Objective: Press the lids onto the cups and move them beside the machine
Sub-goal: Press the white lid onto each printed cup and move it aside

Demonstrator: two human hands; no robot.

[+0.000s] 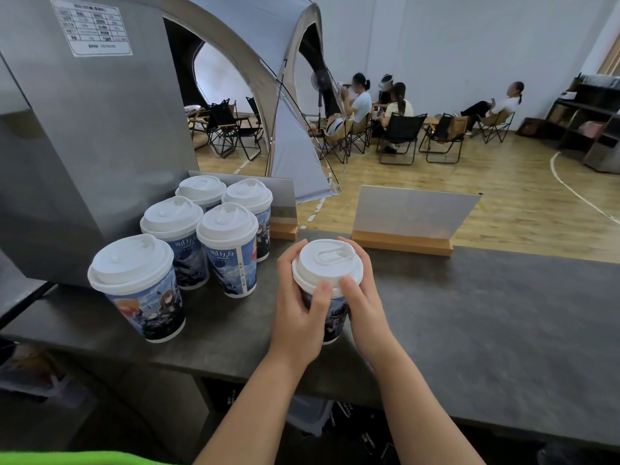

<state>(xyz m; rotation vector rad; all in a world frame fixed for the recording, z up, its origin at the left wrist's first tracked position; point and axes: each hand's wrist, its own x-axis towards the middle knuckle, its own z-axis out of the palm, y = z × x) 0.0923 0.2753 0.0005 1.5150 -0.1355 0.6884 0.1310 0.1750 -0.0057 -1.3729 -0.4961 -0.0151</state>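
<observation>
Left hand (298,307) and right hand (360,297) each grip the lidded cup (330,313) at centre of the tabletop (469,313), thumbs on its lid (327,263); five lidded cups (188,236) stand at 10 o'clock beside the machine (84,146); contents hidden.

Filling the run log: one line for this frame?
both hands gripping printed paper cup, thumbs on white plastic lid | five lidded cups beside grey metal machine | on dark counter

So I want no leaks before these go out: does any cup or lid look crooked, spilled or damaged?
Nothing stands out. The five lidded cups beside the machine stand upright with level lids, and the counter shows no spill. The sixth cup, between left hand and right hand, also looks straight.
</observation>
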